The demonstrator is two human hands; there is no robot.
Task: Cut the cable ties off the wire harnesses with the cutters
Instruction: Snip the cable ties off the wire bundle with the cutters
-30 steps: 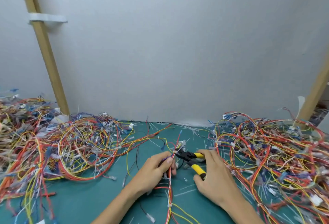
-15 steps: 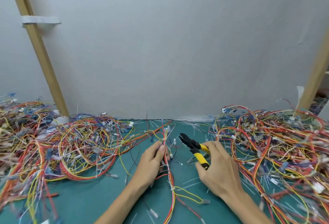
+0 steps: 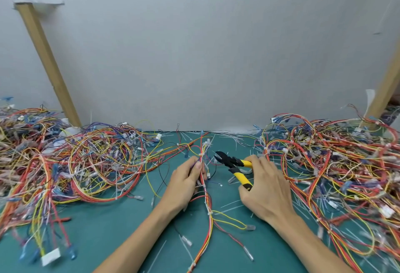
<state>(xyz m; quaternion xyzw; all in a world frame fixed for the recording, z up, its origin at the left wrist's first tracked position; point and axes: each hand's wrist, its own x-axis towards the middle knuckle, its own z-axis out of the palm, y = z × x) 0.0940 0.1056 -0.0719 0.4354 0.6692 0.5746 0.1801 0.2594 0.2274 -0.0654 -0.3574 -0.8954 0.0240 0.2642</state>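
A wire harness (image 3: 208, 202) of red, orange and yellow wires runs from the near edge up the middle of the green mat. My left hand (image 3: 185, 182) grips it at about mid length, thumb against the wires. A white cable tie (image 3: 200, 155) circles the harness just above my fingers, and another tie (image 3: 209, 213) sits lower down. My right hand (image 3: 265, 188) holds the yellow-handled cutters (image 3: 234, 165), whose black jaws point left, a short gap from the harness and not touching it.
Big tangled piles of harnesses lie at the left (image 3: 65, 164) and right (image 3: 337, 164). Cut tie scraps (image 3: 229, 203) litter the mat (image 3: 108, 236). A grey wall backs the table, with slanted wooden posts at left (image 3: 43, 49) and right (image 3: 387, 90).
The cutters have come off the harness and moved right. My left hand slid up the harness, which now lies straighter along the mat.
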